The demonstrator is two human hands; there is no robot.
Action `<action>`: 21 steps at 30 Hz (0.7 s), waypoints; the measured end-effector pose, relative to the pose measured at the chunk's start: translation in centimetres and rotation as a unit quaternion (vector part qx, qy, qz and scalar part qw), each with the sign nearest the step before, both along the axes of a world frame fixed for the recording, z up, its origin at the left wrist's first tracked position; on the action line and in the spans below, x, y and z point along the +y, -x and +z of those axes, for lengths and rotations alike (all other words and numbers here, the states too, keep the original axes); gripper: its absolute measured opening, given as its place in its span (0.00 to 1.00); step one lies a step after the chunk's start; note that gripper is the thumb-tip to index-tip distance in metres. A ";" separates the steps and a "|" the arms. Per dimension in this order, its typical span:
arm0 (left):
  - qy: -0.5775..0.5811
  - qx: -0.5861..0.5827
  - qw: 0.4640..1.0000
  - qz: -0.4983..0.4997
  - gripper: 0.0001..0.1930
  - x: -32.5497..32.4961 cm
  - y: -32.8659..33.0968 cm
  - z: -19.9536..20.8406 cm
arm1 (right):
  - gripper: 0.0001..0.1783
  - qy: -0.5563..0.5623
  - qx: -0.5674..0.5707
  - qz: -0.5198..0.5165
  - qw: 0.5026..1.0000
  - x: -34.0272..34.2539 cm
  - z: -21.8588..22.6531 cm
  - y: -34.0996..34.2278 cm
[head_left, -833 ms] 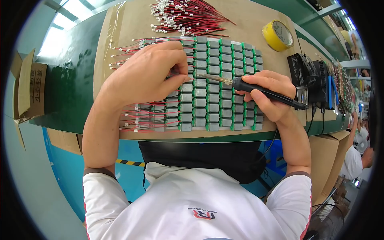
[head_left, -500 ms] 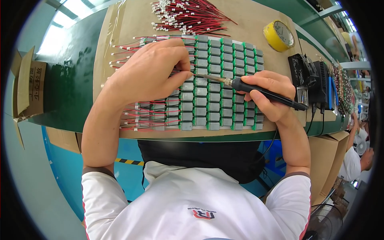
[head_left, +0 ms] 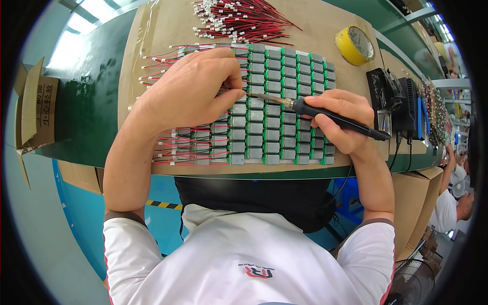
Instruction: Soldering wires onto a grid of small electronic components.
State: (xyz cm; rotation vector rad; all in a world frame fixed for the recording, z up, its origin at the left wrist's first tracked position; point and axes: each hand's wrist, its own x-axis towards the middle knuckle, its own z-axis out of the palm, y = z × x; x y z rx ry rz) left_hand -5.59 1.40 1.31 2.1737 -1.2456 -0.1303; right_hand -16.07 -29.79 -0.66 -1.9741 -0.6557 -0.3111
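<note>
Rows of small grey battery cells (head_left: 272, 123) with green circuit boards lie side by side on the brown board. My left hand (head_left: 193, 91) hovers over their left part, thumb and forefinger pinched at a thin red wire (head_left: 247, 93); the hand covers some cells. In my right hand (head_left: 345, 114) is a black-handled soldering iron (head_left: 299, 106), held like a pen. Its metal tip points left and is close to my left fingertips, at a green board. Whether the tip touches is too small to tell. Red and black wires (head_left: 190, 152) with white connectors trail from the left cells.
A heap of red and black wires (head_left: 244, 21) with white connectors lies at the far side. Yellow tape (head_left: 354, 46) sits at the far right, near a black soldering station (head_left: 404, 101) with cords. An open carton (head_left: 38, 109) stands at the left. Another person (head_left: 450, 208) is at the right.
The soldering iron and my right hand have shifted very slightly left. My left hand keeps its pinch in the same place.
</note>
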 end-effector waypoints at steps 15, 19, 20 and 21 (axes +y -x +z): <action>0.000 -0.006 1.000 0.005 0.07 -0.1 -0.1 0.0 | 0.20 -0.001 -0.003 0.001 1.000 -0.2 -0.1 -0.1; 0.002 -0.004 1.000 0.005 0.07 -0.1 0.0 -0.1 | 0.20 0.006 -0.013 0.000 1.000 -0.1 -0.1 0.0; 0.000 -0.003 1.000 0.005 0.07 -0.1 0.0 -0.1 | 0.20 0.004 -0.011 0.000 1.000 -0.1 -0.1 0.1; -0.001 -0.003 1.000 0.006 0.07 -0.1 0.0 -0.1 | 0.19 0.001 -0.009 -0.001 1.000 -0.1 0.0 0.1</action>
